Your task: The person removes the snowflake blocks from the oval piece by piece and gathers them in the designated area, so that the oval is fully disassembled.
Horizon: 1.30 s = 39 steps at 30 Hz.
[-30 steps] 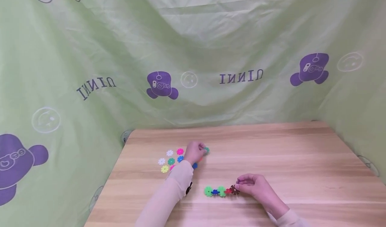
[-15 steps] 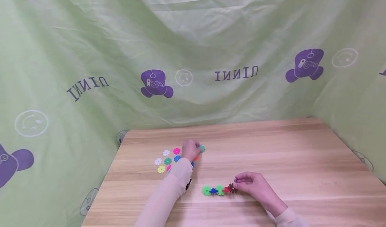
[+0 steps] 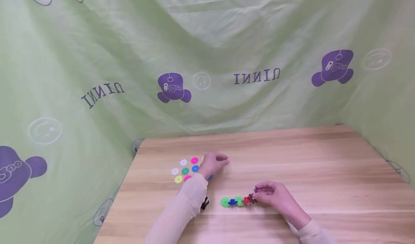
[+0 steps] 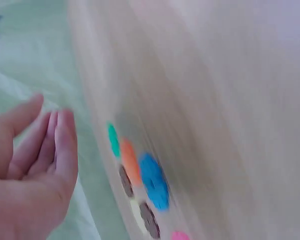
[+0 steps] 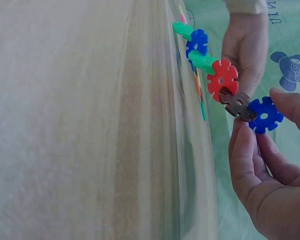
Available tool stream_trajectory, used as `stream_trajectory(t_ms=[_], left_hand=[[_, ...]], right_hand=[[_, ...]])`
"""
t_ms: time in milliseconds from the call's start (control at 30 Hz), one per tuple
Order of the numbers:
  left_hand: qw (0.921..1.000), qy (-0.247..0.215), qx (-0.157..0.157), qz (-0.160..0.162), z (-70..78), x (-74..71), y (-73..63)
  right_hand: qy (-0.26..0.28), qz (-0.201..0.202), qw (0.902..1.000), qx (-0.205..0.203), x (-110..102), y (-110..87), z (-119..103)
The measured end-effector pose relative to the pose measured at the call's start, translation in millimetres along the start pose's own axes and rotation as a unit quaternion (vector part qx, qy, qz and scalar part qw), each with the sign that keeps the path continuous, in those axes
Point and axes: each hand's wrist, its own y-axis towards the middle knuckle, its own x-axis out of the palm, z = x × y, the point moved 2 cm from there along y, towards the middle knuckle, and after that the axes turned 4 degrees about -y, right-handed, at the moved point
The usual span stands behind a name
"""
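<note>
My right hand [image 3: 280,200] pinches the blue end disc [image 5: 266,115] of a chain of notched, flower-shaped plastic discs between thumb and fingers. From there the chain runs through a brown disc [image 5: 238,105], a red disc [image 5: 222,80], a green disc [image 5: 203,62], another blue disc [image 5: 197,44] and a green disc at the far end [image 3: 225,202]. My left hand [image 3: 212,163] reaches over the loose discs at the back left. Its thumb and fingers stand apart with nothing between them in the left wrist view, where a loose green disc [image 4: 114,140] lies on the table beyond the fingertips.
Loose discs lie flat at the back left of the wooden table [image 3: 308,164], among them white [image 3: 183,162], pink [image 3: 194,160], green [image 3: 185,171] and yellow [image 3: 178,179]. My left forearm covers part of them. A green curtain [image 3: 220,107] hangs behind the table.
My left hand's fingertips have come away from the green disc, which no longer shows in the head view. My right hand keeps its pinch on the chain, with little movement.
</note>
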Motion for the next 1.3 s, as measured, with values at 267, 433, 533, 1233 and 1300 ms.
stream_trajectory(t_ms=[267, 433, 533, 1233, 1300], left_hand=[[0.9762, -0.12, -0.036, -0.176, 30.6, 26.1, -43.6], [0.9643, -0.153, -0.058, -0.208, 37.3, 44.0, -57.6], [0.9664, -0.146, -0.046, -0.207, 39.9, 51.1, -59.8], [0.9811, -0.129, -0.036, -0.139, 44.5, 60.6, -56.7], [0.9811, -0.135, -0.033, -0.135, 44.7, 59.8, -55.9]], right_hand=[[0.003, -0.005, 1.0, -0.004, -2, 2.4, -4], [-0.002, -0.007, 0.9997, -0.024, -2, 3.2, -4], [-0.002, -0.006, 0.9994, -0.034, -3, 5.2, -4], [-0.004, 0.018, 0.9993, -0.034, 2, 7.0, -1], [-0.013, 0.026, 0.999, -0.032, 2, 7.9, 0]])
